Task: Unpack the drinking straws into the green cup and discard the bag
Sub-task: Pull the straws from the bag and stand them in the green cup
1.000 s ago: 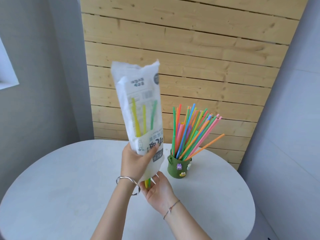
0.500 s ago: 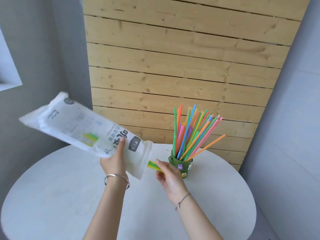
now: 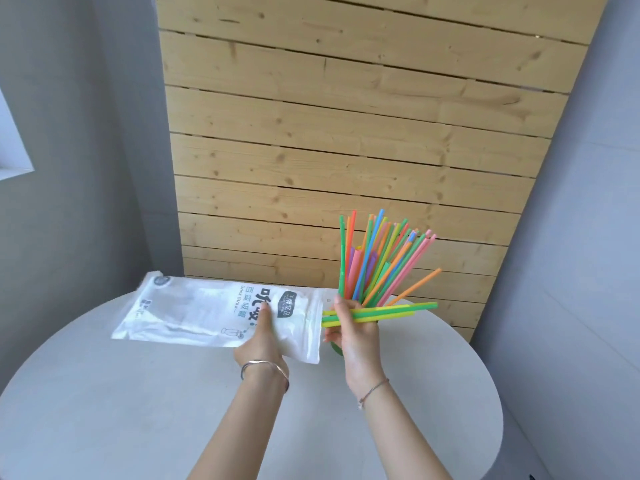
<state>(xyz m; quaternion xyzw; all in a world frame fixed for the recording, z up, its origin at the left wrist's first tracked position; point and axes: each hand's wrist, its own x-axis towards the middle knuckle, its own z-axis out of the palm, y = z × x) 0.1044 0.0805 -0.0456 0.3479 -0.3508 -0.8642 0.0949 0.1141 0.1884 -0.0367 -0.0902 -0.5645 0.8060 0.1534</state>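
Observation:
My left hand (image 3: 262,341) holds the white straw bag (image 3: 194,311) flat and horizontal over the table, its open mouth facing right. The bag looks empty. My right hand (image 3: 353,332) grips a few green and yellow straws (image 3: 394,311) lying horizontally, fully out of the bag and pointing right. Behind that hand stands the green cup (image 3: 335,348), mostly hidden, with several coloured straws (image 3: 377,261) fanning upward out of it.
A round white table (image 3: 114,403) is under both arms. A wooden slat panel (image 3: 346,150) rises behind the cup, between grey walls. A window sill shows at the far left.
The bag swung from upright to lying flat with its mouth to the right. My right hand pulled the last green and yellow straws out of it, rightward toward the cup.

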